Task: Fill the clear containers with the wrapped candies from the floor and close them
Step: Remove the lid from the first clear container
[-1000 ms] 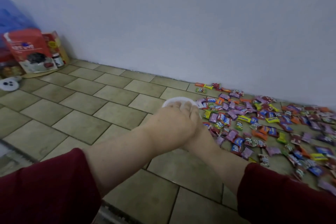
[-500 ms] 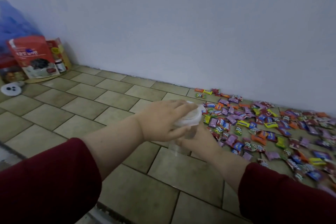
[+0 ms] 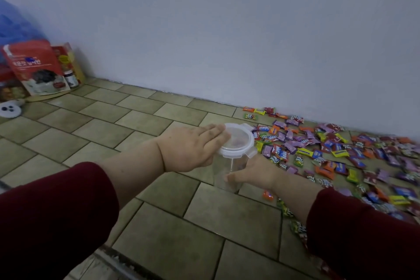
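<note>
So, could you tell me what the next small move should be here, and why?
Probably lift the lid off with the left hand. Its latch tabs stick outward, unlatched, the clear container gripped by the right hand looks empty, and the wrapped candies lie on the floor.

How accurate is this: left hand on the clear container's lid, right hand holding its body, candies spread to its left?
Head view shows the candies spread to the clear container's right, not left. Left hand on lid, right hand holding body: correct.
</note>
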Demonstrator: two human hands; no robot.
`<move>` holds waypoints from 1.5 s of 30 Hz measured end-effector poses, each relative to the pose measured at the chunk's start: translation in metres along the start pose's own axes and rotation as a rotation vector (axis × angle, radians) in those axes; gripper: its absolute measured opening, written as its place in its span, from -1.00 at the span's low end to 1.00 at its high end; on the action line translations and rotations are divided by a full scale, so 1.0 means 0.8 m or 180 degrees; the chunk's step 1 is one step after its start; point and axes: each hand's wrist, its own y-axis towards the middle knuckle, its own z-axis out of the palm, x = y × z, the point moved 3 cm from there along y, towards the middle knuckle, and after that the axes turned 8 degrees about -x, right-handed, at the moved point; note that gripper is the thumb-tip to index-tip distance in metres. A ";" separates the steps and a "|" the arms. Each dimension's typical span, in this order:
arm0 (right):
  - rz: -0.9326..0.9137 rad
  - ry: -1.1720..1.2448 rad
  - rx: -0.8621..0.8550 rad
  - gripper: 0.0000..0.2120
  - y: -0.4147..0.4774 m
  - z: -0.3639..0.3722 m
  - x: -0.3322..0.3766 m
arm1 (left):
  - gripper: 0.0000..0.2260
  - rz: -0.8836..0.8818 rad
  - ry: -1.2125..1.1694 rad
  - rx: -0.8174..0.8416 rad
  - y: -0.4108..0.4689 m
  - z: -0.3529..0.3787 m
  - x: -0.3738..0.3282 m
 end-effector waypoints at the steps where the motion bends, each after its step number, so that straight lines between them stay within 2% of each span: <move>1: -0.0050 0.0055 -0.0095 -0.16 -0.002 0.001 -0.001 | -0.65 -0.0069 -0.0015 0.0010 -0.001 0.002 -0.001; 5: -0.0278 0.0235 -0.0523 -0.15 -0.011 0.011 -0.004 | -0.63 -0.0535 -0.0279 0.0175 0.012 -0.002 -0.011; 9: -0.0355 0.0237 -0.0587 -0.23 -0.009 0.016 -0.004 | -0.63 -0.0590 -0.0137 0.0206 0.027 0.006 -0.022; 13: -0.0348 0.0178 -0.0563 -0.18 -0.006 0.015 -0.007 | -0.58 -0.0736 0.0100 0.0214 0.023 0.017 -0.030; 18: -0.0255 0.0372 -0.0589 -0.19 -0.007 0.018 -0.010 | -0.60 -0.0985 -0.0150 0.0102 0.025 0.014 -0.032; 23: -0.0193 0.0423 -0.0663 -0.17 -0.015 0.017 -0.005 | -0.62 -0.2451 -0.1126 -0.0284 0.033 -0.012 -0.008; 27: -0.0066 0.0380 -0.0610 -0.15 -0.015 0.016 -0.005 | -0.59 -0.3913 -0.1951 -0.0520 0.013 -0.003 0.010; 29: -0.0055 0.0398 -0.0589 -0.16 -0.016 0.015 -0.003 | -0.61 -0.4332 -0.2108 -0.0629 0.000 0.008 0.017; 30: -0.0070 0.0431 -0.0589 -0.16 -0.017 0.014 -0.003 | -0.61 -0.4377 -0.2011 -0.0521 -0.009 0.016 0.019; 32: -0.0082 0.0486 -0.0591 -0.14 -0.017 0.011 -0.001 | -0.63 -0.4216 -0.1509 0.0075 -0.026 0.033 0.019; 35: -0.0068 0.0538 -0.0617 -0.13 -0.014 0.007 -0.002 | -0.70 -0.3535 -0.0680 0.1365 -0.057 0.072 0.010; 38: 0.0017 0.0619 -0.0575 -0.10 -0.010 0.005 -0.004 | -0.71 -0.2957 -0.0389 0.2132 -0.082 0.117 -0.007; 41: 0.0021 0.0800 -0.0468 -0.09 -0.007 0.003 -0.006 | -0.63 -0.2788 -0.0581 0.2249 -0.091 0.149 -0.020; 45: -0.0020 0.0689 -0.0263 -0.17 -0.004 0.000 -0.010 | -0.59 -0.3388 -0.1190 0.1872 -0.093 0.151 -0.021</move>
